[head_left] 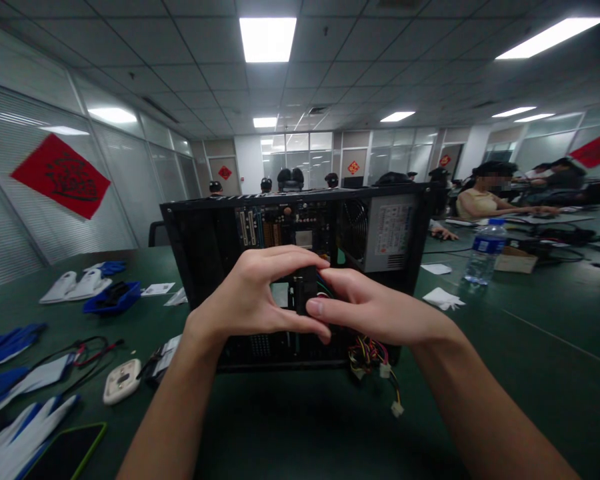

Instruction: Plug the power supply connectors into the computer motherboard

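Phone (65, 457) and a pile of white-and-blue gloves (17, 440) sit closest to me, down at the near left of the open PC case (300, 267) that everything here revolves around. That case lies on its side on the green desk (505, 360), open face toward the person, so you look straight in at the motherboard (285, 227) and, to the right of it inside the case, the power supply (393, 230) with its fan.

Both hands are pinched in on one small black part (305, 288) right in front of the case opening, roughly at its centre. Left hand (253, 300) curls over it from the left with the fingers arched across the top and the thumb underneath; right hand (367, 310) comes in from the right, thumb pressed flat on the front of the part. So neither is spread wide, both are closed down narrow on that piece, about equally near. Part looks like it stands upright, long axis vertical, but the fingers hide most of it, so I can't say exactly what it is.

Loose coloured wires (373, 357) with white plugs spill out at the case's lower right corner. Further right of the case stands a water bottle (485, 253). Left of it, a white gadget (123, 381) with cables.
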Demonstrator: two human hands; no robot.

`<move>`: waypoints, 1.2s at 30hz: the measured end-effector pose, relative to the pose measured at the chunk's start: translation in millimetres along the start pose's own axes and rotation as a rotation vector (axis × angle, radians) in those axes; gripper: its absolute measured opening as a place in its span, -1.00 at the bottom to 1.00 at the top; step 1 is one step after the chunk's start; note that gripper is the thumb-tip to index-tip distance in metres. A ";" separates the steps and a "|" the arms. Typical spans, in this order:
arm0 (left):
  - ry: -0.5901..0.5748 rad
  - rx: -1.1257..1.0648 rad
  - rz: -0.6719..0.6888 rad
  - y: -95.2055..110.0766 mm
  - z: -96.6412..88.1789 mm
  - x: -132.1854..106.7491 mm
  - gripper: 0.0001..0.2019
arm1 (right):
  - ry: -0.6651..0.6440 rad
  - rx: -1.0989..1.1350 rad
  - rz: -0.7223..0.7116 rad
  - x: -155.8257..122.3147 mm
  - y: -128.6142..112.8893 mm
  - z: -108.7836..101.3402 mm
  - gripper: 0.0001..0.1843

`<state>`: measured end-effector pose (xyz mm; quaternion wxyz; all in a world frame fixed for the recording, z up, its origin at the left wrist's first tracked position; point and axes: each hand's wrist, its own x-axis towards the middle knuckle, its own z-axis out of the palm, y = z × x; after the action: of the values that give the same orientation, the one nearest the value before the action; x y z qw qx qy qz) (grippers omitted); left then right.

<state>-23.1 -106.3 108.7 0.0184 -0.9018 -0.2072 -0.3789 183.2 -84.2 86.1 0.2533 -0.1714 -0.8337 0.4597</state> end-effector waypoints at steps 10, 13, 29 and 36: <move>-0.032 -0.007 -0.037 -1.6 0.1 -0.9 -0.37 | 0.015 -0.049 0.007 -0.7 -0.9 -0.4 -0.66; -0.028 -0.003 -0.035 -1.3 -0.4 -0.9 -0.39 | 0.016 -0.063 -0.005 -0.5 -1.4 -0.4 -0.67; -0.060 -0.077 -0.024 -4.9 8.3 -0.9 -0.31 | -0.042 -0.061 0.058 -3.3 -3.2 -2.9 -0.61; -0.063 -0.118 0.000 -6.4 9.4 -1.1 -0.22 | -0.045 -0.046 0.033 -3.7 -0.6 -3.3 -0.67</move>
<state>-19.9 -99.0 100.5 -0.0415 -0.9127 -0.1850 -0.3620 188.2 -84.2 87.2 0.2231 -0.1806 -0.8465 0.4483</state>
